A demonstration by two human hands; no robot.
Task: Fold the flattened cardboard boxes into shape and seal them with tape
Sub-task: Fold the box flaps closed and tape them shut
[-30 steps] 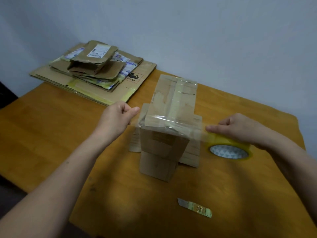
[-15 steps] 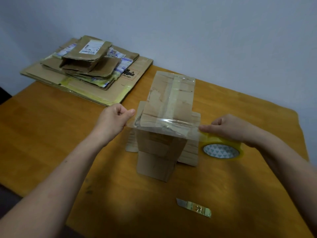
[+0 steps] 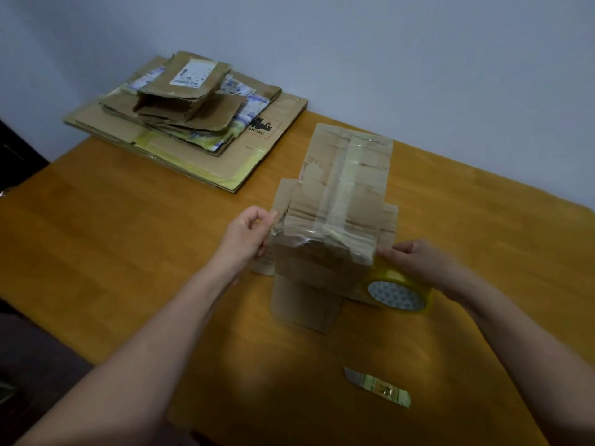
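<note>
A folded brown cardboard box (image 3: 341, 188) stands on the wooden table (image 3: 128, 239), its flaps splayed at the base and clear tape running down its top. A fresh strip of clear tape (image 3: 325, 235) lies across its near top edge. My left hand (image 3: 248, 235) pinches the strip's free end at the box's left side. My right hand (image 3: 418, 262) grips the yellow tape roll (image 3: 399, 292), pressed against the box's right side.
A stack of flattened cardboard boxes (image 3: 193, 123) lies at the far left corner by the wall. A small utility knife (image 3: 376, 386) rests on the table in front of the box, near the front edge.
The stretched tape strip has come down onto the box's near top edge. My right hand and the roll moved left, up against the box. My left hand stays at the left side.
</note>
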